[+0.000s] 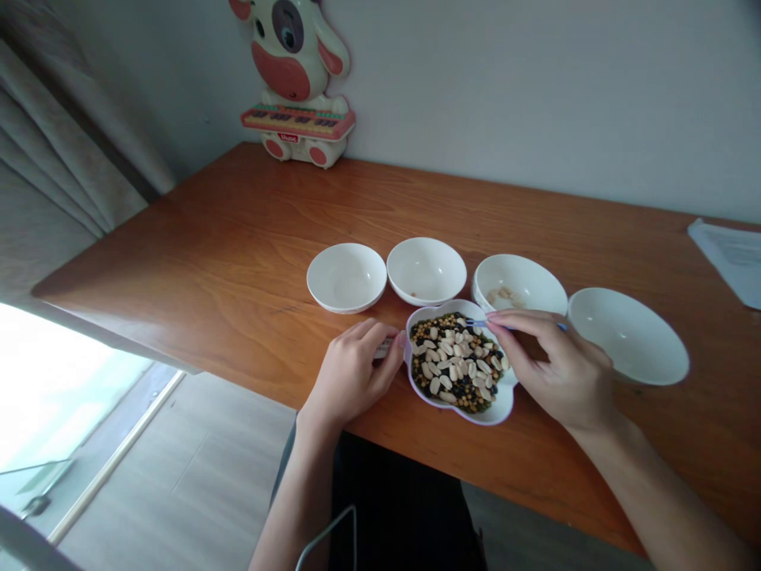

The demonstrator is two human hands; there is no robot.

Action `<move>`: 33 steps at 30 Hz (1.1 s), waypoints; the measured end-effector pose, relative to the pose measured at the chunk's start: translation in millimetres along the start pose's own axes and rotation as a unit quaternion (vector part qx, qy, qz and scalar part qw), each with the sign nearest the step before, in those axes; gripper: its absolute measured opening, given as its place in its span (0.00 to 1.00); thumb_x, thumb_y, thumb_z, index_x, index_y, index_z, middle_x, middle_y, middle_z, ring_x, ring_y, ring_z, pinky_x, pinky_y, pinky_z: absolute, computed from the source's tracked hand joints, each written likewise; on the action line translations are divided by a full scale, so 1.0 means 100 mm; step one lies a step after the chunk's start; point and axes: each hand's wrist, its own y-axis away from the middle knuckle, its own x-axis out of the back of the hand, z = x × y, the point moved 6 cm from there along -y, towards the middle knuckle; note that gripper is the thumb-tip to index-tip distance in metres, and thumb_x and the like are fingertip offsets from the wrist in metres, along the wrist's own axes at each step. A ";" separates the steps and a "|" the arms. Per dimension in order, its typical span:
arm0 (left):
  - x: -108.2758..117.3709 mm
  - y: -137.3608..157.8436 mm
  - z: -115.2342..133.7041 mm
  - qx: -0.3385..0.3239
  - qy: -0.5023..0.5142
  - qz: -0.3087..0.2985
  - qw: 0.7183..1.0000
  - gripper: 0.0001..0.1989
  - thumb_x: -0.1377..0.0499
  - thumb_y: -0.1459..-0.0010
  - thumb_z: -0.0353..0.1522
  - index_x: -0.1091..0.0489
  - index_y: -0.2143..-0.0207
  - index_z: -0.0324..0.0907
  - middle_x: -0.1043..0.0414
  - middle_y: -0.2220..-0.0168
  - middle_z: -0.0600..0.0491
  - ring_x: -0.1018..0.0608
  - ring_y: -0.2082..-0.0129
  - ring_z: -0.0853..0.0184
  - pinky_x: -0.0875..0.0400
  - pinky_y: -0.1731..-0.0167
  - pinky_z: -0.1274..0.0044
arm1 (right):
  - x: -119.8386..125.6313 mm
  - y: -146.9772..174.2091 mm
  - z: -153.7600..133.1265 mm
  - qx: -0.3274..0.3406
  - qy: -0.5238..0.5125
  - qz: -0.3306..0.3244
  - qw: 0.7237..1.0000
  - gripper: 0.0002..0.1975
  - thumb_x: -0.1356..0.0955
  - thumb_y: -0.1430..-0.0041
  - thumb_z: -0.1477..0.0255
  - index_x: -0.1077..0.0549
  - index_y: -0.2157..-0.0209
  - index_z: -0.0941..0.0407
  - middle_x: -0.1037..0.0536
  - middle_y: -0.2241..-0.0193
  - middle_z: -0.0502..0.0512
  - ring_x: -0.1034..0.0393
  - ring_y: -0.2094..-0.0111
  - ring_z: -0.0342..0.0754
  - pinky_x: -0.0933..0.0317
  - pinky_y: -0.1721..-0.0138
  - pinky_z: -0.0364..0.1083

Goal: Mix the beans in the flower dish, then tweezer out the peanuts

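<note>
A white flower-shaped dish (502, 408) holds mixed peanuts (457, 349), small yellow beans, dark beans and green ones. With thumb and fingers closed, my left hand (357, 369) grips the dish's left edge. My right hand (556, 369) pinches slim blue tweezers (474, 323) over the dish's far right side, their tips at the peanuts near the back. Behind the dish stands a white bowl (544, 281) with a few pale peanut pieces inside. Another white bowl (428, 266) to its left has a small brownish bit at the bottom.
A white bowl (348, 274) stands at the left end of the row, another bowl (636, 341) at the right, close to my right hand. A cow-shaped toy piano (297, 119) is against the wall. Papers (731, 258) lie at the far right of the wooden table (208, 262).
</note>
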 end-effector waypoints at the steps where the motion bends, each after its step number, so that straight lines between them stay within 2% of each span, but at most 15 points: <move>1: 0.00 0.00 0.00 0.000 0.000 0.000 1.000 0.12 0.44 0.26 0.35 0.26 0.63 0.42 0.23 0.68 0.53 0.22 0.70 0.66 0.31 0.67 0.75 | 0.00 0.00 0.00 0.001 0.000 -0.002 1.000 0.21 0.24 0.43 0.84 0.24 0.50 0.54 0.14 0.59 0.54 0.17 0.59 0.50 0.23 0.54 0.49; 17: -0.01 0.01 -0.01 0.006 0.009 -0.008 1.000 0.12 0.45 0.26 0.35 0.26 0.62 0.42 0.23 0.67 0.53 0.22 0.69 0.66 0.31 0.66 0.75 | -0.05 -0.04 -0.03 0.008 0.001 -0.024 1.000 0.17 0.25 0.42 0.85 0.24 0.54 0.57 0.14 0.60 0.55 0.18 0.58 0.48 0.25 0.50 0.46; 23: -0.01 0.01 -0.01 0.009 0.010 -0.009 1.000 0.13 0.45 0.26 0.36 0.25 0.62 0.42 0.22 0.66 0.52 0.21 0.68 0.66 0.30 0.65 0.74 | 0.01 -0.02 -0.03 0.006 -0.012 -0.011 1.000 0.19 0.25 0.44 0.86 0.23 0.53 0.56 0.14 0.59 0.55 0.17 0.58 0.48 0.24 0.50 0.47; 27: -0.01 0.01 -0.01 0.008 0.010 -0.005 1.000 0.12 0.44 0.26 0.36 0.25 0.61 0.42 0.22 0.65 0.52 0.21 0.68 0.66 0.30 0.65 0.74 | 0.07 -0.02 0.00 -0.003 -0.028 0.016 0.999 0.21 0.24 0.46 0.87 0.23 0.53 0.55 0.14 0.59 0.55 0.17 0.59 0.49 0.23 0.52 0.49; 33: -0.01 0.01 -0.02 0.008 0.008 -0.007 1.000 0.12 0.45 0.26 0.36 0.25 0.61 0.42 0.22 0.65 0.52 0.21 0.68 0.66 0.30 0.65 0.74 | 0.26 0.02 0.13 -0.043 -0.001 0.105 0.994 0.25 0.23 0.48 0.87 0.21 0.51 0.51 0.13 0.60 0.50 0.17 0.60 0.50 0.22 0.56 0.50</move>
